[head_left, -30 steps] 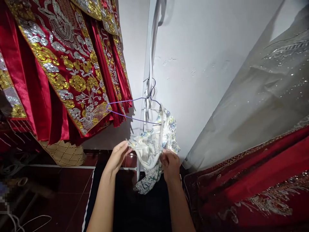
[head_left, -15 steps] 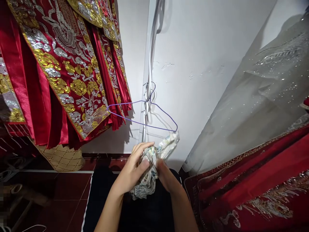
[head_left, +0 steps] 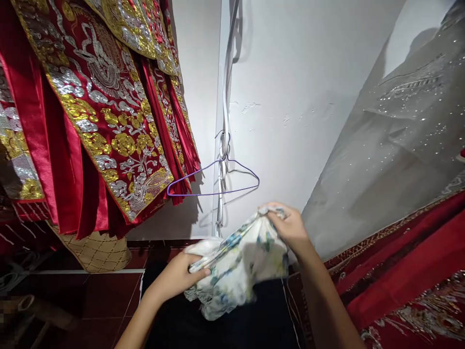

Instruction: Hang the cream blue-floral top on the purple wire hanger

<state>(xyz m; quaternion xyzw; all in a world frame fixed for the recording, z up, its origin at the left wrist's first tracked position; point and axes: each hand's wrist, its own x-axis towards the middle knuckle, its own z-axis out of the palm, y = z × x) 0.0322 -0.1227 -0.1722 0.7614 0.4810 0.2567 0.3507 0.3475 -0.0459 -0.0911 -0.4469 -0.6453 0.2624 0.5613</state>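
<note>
A white garment [head_left: 236, 271] with a blue, green and yellow print is stretched between my hands, partly bunched and blurred along its lower edge. My left hand [head_left: 181, 277] grips its left end, thumb lying over the cloth. Higher up, my right hand [head_left: 288, 224] pinches the upper right corner. Just above the garment, a thin purple hanger [head_left: 214, 193] hangs from a white strap [head_left: 224, 106] on the wall, touching neither hand. What kind of garment it is cannot be made out.
On the left hangs a red dress [head_left: 119, 131] with gold and silver embroidery. A sparkling pale gown [head_left: 392, 155] hangs on the right, above red embroidered fabric [head_left: 410, 271]. Behind stands a white wall [head_left: 290, 72]. Dark red floor tiles [head_left: 101, 300] show at lower left.
My hands have moved apart, the right one up and to the right, spreading the bunched garment between them. The hanger has swung and no longer meets the cloth.
</note>
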